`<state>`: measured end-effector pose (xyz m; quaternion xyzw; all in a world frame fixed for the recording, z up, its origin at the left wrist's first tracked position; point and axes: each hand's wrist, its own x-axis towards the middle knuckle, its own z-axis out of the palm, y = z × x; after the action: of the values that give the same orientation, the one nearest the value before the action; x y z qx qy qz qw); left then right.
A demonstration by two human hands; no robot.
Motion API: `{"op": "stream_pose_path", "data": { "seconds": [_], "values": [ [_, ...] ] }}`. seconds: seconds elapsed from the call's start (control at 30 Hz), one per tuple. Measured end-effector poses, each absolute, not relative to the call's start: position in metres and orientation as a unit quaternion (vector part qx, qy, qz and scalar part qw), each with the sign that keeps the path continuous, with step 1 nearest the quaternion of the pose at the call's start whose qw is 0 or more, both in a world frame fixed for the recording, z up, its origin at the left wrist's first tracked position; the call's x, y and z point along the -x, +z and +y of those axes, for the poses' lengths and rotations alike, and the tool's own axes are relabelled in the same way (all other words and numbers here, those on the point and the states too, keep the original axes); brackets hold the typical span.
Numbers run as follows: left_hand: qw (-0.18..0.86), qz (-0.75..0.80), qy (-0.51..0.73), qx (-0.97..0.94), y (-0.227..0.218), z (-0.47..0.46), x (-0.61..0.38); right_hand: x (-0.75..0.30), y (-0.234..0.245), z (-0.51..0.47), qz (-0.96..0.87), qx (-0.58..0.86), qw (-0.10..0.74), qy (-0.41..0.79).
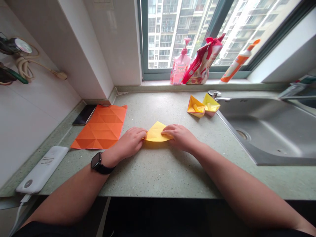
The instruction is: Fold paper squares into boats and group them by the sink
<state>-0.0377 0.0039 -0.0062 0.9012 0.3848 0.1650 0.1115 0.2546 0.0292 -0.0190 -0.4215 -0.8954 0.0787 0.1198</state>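
A folded yellow sheet of paper, roughly triangular with its peak pointing away from me, is held at the middle of the counter. My left hand pinches its left corner between thumb and fingers. On the other side, my right hand grips the right corner, its fingertips lying over the paper. The lower edge bows slightly and casts a shadow on the counter. Left of my hands lies a creased orange sheet of paper. Two folded paper boats, one orange-yellow and one yellow, stand beyond my right hand.
A steel sink is set into the speckled counter at right. A dark phone touches the orange sheet, and a white power bank with a cable lies near the left front edge. A pump bottle, red pouch and orange-white bottle line the windowsill.
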Motion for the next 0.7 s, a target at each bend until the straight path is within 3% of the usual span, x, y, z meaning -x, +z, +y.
{"op": "stream_pose_path", "data": {
  "seconds": [0.4, 0.7],
  "values": [
    [0.099, 0.394, 0.150, -0.901, -0.009, 0.002, 0.033, -0.242, -0.026, 0.016, -0.942, 0.293, 0.152, 0.054],
    [0.080, 0.406, 0.135, -0.900, -0.009, 0.005, 0.037, -0.253, -0.018, 0.020, -0.937, 0.327, 0.114, 0.055]
  ]
}}
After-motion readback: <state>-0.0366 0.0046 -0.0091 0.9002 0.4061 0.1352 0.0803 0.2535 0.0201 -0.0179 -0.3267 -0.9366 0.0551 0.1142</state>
